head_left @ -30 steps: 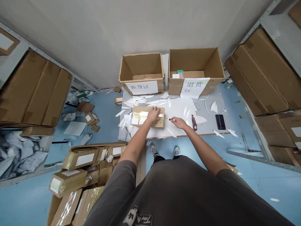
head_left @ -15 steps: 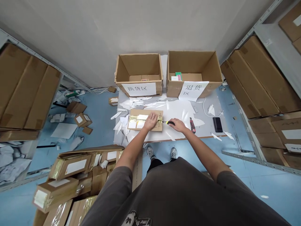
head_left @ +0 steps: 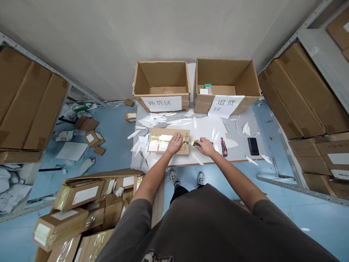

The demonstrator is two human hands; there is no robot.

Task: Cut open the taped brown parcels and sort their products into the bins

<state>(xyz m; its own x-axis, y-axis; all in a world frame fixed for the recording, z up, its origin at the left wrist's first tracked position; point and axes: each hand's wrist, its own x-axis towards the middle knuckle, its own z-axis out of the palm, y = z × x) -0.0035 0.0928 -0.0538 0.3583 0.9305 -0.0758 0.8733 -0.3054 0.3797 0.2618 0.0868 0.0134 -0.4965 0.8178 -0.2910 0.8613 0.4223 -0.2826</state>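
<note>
The left hand (head_left: 175, 143) lies flat with fingers stretched out, pressing on a taped cardboard box (head_left: 160, 140) at the middle of the frame, gripping nothing. The right hand (head_left: 205, 146), just right of it, is curled around a yellow-and-black knife (head_left: 194, 143), its tip at the box's right edge; how deep the blade sits is too small to tell. A narrow gap parts this hand from a red cutter (head_left: 224, 147). Farther right, a phone (head_left: 253, 146) lies near the front edge of the table (head_left: 241, 145). Paper scraps (head_left: 166, 119) crowd the strip behind the box, up to two open cartons, the left one (head_left: 138, 101) and the right one (head_left: 201, 105), at upper middle. Parcels (head_left: 85, 194) fill the lower left, beside the left arm
</note>
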